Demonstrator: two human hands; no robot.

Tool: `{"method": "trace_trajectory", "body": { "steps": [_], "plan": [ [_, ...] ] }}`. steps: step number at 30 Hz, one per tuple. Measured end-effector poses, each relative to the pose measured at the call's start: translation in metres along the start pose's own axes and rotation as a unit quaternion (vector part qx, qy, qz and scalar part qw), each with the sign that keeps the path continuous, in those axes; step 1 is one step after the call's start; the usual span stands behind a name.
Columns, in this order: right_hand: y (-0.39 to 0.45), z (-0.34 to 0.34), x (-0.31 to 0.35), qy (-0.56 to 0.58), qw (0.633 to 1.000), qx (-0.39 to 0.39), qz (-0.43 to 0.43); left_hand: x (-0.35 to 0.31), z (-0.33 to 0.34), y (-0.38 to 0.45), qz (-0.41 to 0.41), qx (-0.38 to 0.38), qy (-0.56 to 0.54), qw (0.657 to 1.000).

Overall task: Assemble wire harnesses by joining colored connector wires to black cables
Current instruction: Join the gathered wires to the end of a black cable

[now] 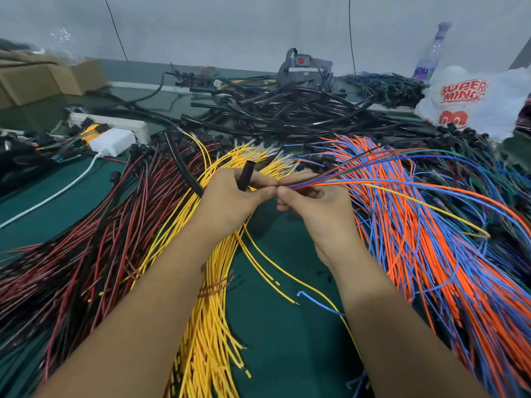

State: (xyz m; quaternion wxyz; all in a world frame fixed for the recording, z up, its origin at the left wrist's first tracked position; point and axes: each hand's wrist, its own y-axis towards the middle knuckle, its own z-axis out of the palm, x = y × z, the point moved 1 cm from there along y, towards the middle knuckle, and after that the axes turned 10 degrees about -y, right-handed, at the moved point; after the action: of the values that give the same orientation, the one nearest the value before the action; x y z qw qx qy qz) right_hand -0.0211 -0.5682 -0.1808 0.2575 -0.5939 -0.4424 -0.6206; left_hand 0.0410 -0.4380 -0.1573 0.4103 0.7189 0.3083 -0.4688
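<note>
The left hand (230, 193) is gripping a black cable (246, 176) while the right hand (311, 201) is pinching a bunch of colored wires (359, 179) just beside it, above the green counter (275, 326), yellow wires (207, 326) lying near, orange and blue wires (425, 254) spreading right.

At the far edge of your green table (275, 326) you have a white plastic bag with red lettering (471, 99), a clear plastic bottle (431, 57) behind it — and brown cardboard boxes (37, 81) far left, near a white power strip (115, 124).
</note>
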Motion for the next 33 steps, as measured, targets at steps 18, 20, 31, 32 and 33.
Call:
{"method": "trace_trajectory", "body": {
  "steps": [18, 20, 31, 32, 33],
  "plan": [
    [0.003, -0.009, 0.005, 0.075, 0.992, -0.095, 0.02, 0.017, 0.003, -0.002, 0.021, 0.035, 0.144, 0.989],
    [0.001, -0.007, 0.006, 0.096, 0.992, -0.081, 0.013, 0.018, 0.004, -0.001, 0.055, 0.056, 0.158, 0.984],
    [0.001, -0.007, 0.007, 0.167, 0.984, -0.065, 0.018, 0.023, 0.003, 0.0, 0.103, 0.06, 0.148, 0.982],
    [0.0, -0.006, 0.007, 0.169, 0.984, -0.061, 0.019, 0.024, 0.003, 0.0, 0.106, 0.058, 0.148, 0.982],
    [0.0, -0.006, 0.007, 0.171, 0.983, -0.057, 0.02, 0.024, 0.003, 0.0, 0.108, 0.056, 0.147, 0.982]
  ]
}}
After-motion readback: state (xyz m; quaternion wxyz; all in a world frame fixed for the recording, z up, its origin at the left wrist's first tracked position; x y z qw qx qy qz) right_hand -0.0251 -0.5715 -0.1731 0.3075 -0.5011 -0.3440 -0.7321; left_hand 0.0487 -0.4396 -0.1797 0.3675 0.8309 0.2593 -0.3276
